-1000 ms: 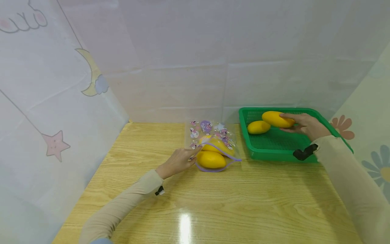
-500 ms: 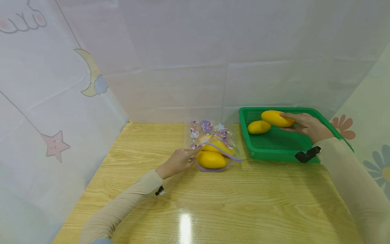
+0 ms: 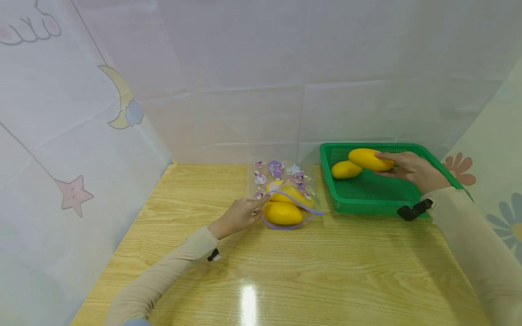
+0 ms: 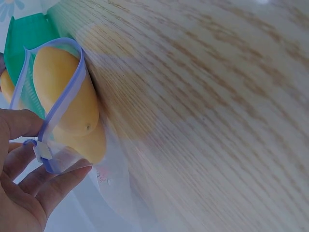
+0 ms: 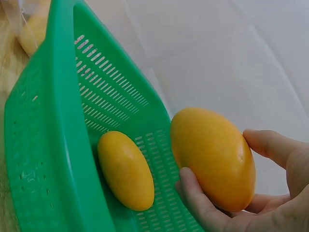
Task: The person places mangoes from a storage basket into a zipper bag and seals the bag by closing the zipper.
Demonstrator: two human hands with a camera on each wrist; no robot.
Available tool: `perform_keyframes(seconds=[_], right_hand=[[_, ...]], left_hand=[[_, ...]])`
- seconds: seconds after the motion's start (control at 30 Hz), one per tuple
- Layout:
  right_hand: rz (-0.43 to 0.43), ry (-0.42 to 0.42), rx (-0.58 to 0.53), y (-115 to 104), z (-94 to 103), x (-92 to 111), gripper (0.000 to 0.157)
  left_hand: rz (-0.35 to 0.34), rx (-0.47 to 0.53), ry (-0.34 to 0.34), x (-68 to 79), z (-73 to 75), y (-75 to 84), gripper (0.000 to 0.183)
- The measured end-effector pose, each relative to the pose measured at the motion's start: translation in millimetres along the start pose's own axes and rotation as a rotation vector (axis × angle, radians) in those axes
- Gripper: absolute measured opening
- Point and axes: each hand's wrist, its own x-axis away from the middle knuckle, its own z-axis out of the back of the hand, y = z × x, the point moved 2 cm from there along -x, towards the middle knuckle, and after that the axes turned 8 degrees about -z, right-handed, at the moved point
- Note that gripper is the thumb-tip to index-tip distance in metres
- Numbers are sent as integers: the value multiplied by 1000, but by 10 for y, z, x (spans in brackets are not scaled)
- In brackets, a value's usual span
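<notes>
My right hand (image 3: pixel 416 170) grips a yellow mango (image 5: pixel 212 157) by its end, held above the green basket (image 3: pixel 367 207). A second mango (image 5: pixel 126 170) lies on the basket's floor, at the left end in the head view. With thumb and fingers, my left hand (image 3: pixel 238 218) pinches the purple-edged mouth of a clear zip bag (image 3: pixel 263 177) lying on the table. Just inside the bag's gaping mouth rests one mango (image 4: pixel 63 87); another mango (image 3: pixel 291 195) lies behind it, seen through the printed plastic.
The wooden table (image 3: pixel 285 271) extends in front of both hands. A pale sheet wall (image 3: pixel 244 113) stands right behind the bag and basket. The basket's raised rim rises between its contents and the bag. Patterned sheets hang at both sides.
My right hand and its mango have barely shifted above the basket. The wrist has edged slightly to the right. My left hand and the bag have stayed still.
</notes>
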Motion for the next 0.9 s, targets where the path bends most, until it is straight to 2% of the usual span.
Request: perform_keyframes(seconds=[0.17, 0.33, 0.53, 0.9], right_hand=[[-6, -3, -7, 2, -39, 42, 29], [12, -36, 23, 6, -82, 89, 5], [22, -53, 52, 19, -115, 116, 11], [66, -97, 93, 28, -238, 206, 11]], left_hand=[[4, 3, -5, 4, -5, -9, 49], [22, 3, -21, -1, 1, -8, 49], [14, 0, -12, 5, -2, -18, 51], [4, -10, -3, 1, -1, -25, 50]])
